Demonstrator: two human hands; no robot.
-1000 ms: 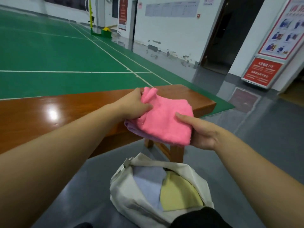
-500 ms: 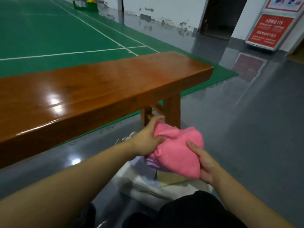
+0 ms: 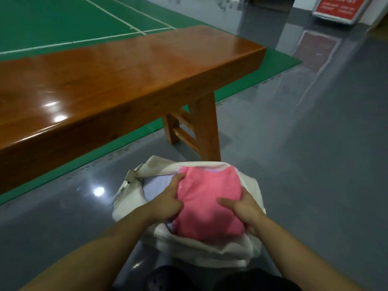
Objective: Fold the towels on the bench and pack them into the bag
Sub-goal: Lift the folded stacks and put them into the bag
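While both hands hold it from either side, the pink towel [image 3: 207, 204] sits folded in the mouth of the bag [image 3: 201, 252], most of it still showing above the rim. The left hand [image 3: 168, 199] clasps the towel's left edge, thumb pointing up along the cloth and the fingers curled under it, hidden between the towel and the bag's wall. The right hand [image 3: 244, 210] grips the right edge, thumb laid across the top of the pink cloth and fingers wrapped down the side, where they cannot be seen. The two hands are apart, with the towel's full width between them. A pale lilac towel [image 3: 156, 189] lies in the bag just left of the pink one, and a thin lilac edge peeks out beyond the pink towel's far side. The bag is cream cloth, standing open on the grey floor [image 3: 315, 164], with a metal zip pull [image 3: 131, 177] at its left end. Just beyond the bag stands the wooden bench [image 3: 117, 80], its near leg close to the bag's far rim. A green court [image 3: 52, 19] lies behind the bench.
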